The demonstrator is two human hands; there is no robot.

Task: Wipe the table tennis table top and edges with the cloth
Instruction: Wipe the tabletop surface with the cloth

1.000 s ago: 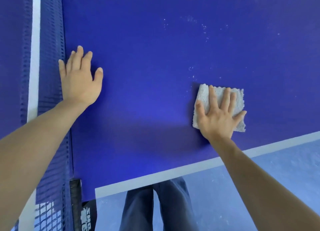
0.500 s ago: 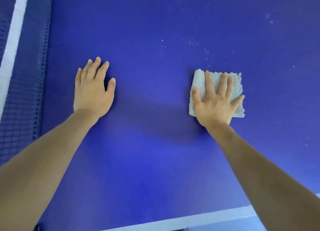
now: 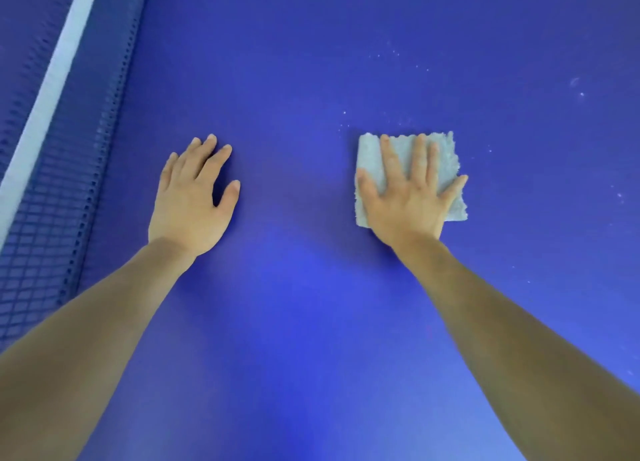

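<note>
The right grip, fingers spread flat and unclenched, presses the pale cloth onto the blue bench; the left grip rests released, palm down, between cloth and net.

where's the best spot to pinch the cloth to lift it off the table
Probably the far right corner of the cloth: it lies flat on the table, and that corner shows uncovered beyond the right hand pressing it. Come from above, on the right.

Both reach farther in: right hand slides cloth away from near edge, white border and floor gone from view; left hand leaves net — bare table top now between.
</note>
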